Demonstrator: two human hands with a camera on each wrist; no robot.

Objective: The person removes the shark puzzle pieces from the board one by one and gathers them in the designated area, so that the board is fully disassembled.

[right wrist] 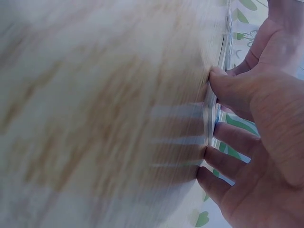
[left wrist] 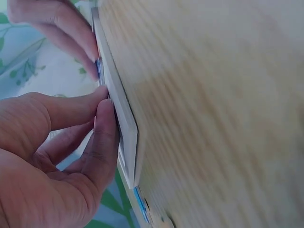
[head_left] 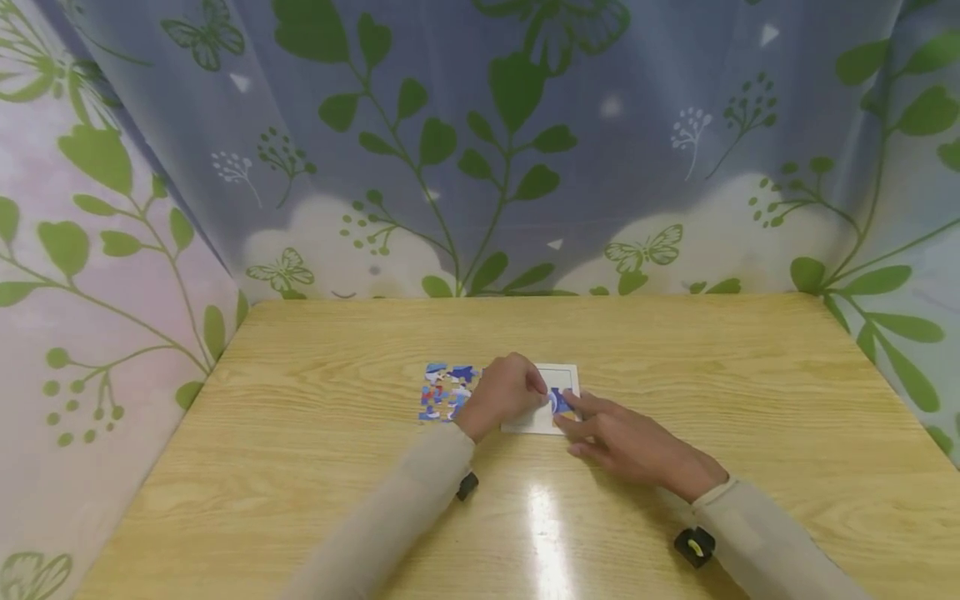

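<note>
A white puzzle tray point(head_left: 522, 423) lies on the table with a few joined jigsaw pieces point(head_left: 557, 406), blue, white and orange, at its right side. Over the tray, my left hand point(head_left: 504, 393) pinches a puzzle piece at the left edge of these pieces; its fingertips mostly hide the piece. In the left wrist view, the thumb and index fingertips point(left wrist: 105, 92) meet close over the tray's rim point(left wrist: 126, 118). From the right, my right hand point(head_left: 626, 437) rests its nearly straight fingers on the joined pieces and the tray's right edge, its thumb at the near side.
Several loose puzzle pieces point(head_left: 442, 392) lie in a group left of the tray, partly behind the left forearm. The wooden table point(head_left: 300, 358) reaches back to a leaf-patterned curtain point(head_left: 465, 167). Dark wrist cameras point(head_left: 694, 547) sit under both sleeves.
</note>
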